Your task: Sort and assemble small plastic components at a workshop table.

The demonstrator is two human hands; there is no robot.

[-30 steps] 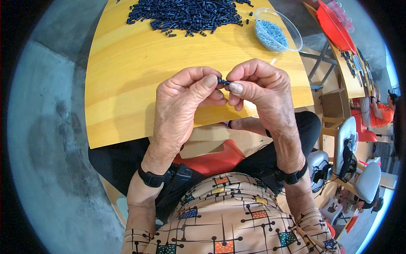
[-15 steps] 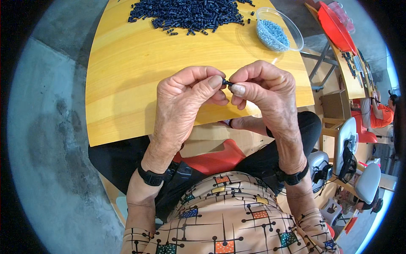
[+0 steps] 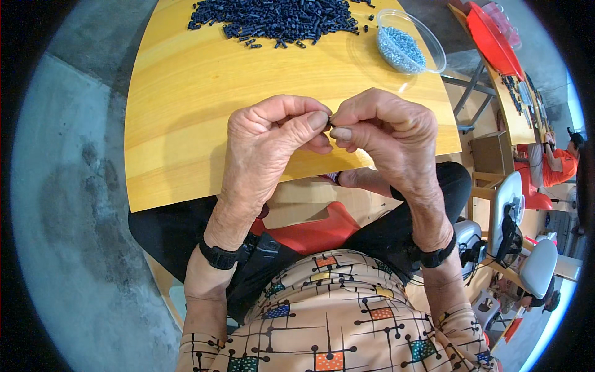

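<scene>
Above the near part of the yellow table, my left hand (image 3: 263,139) pinches a small black plastic part (image 3: 329,123) between thumb and forefinger. My right hand (image 3: 396,133) meets it from the other side, thumb and forefinger closed at the part's right end. Most of the part is covered by fingertips, so its full shape is hidden. A large heap of similar short black plastic parts (image 3: 279,22) lies at the far side of the table. To the right of the heap stands a clear round plastic tub (image 3: 441,61) holding many tiny shiny silvery pieces (image 3: 401,51).
The yellow tabletop (image 3: 180,124) ends just before my lap, with a red seat (image 3: 316,232) below. At the right are another table with a red basin (image 3: 489,40), a cardboard box (image 3: 491,153), pale stools (image 3: 538,268) and a person in orange (image 3: 561,167).
My right fingertips have moved slightly left, closer to my left fingertips. The thin black stem that showed between them is now mostly covered. The heap and tub stay put.
</scene>
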